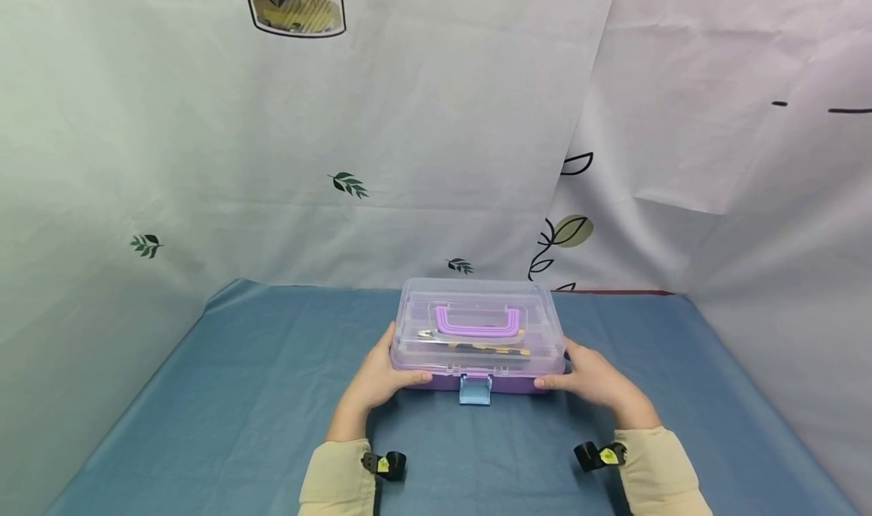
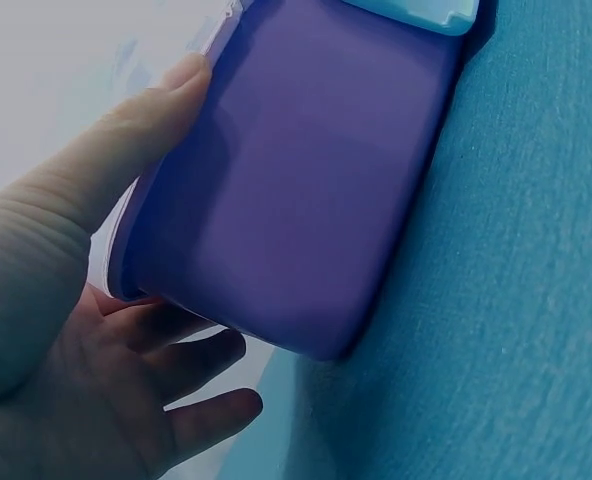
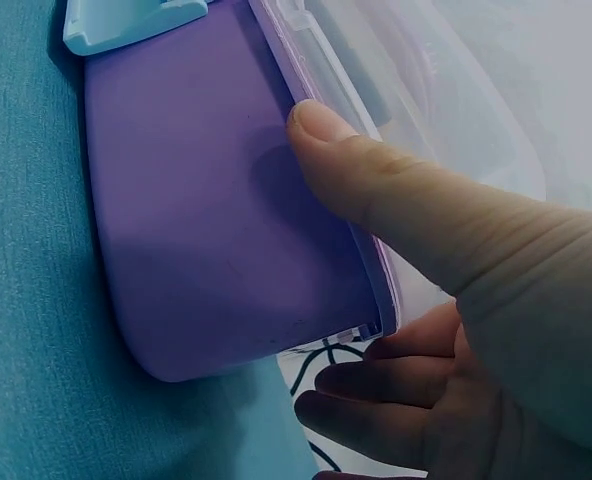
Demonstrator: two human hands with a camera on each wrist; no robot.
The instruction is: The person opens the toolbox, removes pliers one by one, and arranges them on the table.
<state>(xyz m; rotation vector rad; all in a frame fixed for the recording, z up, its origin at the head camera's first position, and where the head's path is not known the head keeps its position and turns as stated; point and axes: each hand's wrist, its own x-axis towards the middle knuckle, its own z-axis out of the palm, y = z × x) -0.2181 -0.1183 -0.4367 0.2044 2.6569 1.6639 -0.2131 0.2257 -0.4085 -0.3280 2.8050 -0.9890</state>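
Observation:
A plastic storage box [image 1: 477,361] with a purple base and a clear lid sits on the blue cloth, lid down. The lid carries a purple handle [image 1: 477,330], and a light blue latch [image 1: 474,390] hangs at the front. Slim pen-like items [image 1: 490,349] show faintly through the lid. My left hand [image 1: 377,376] grips the left end, thumb on the front by the rim and fingers at the side. The right end is held likewise by my right hand [image 1: 596,376]. In the wrist views, the purple base [image 2: 296,190] lies beside each thumb, with some lower fingers off it.
Blue cloth [image 1: 225,395] covers the table around the box. Pale fabric walls [image 1: 409,122] with leaf prints stand behind and at both sides. Each wrist wears a black strap device, one by the left sleeve [image 1: 337,474], another by the right sleeve [image 1: 657,467].

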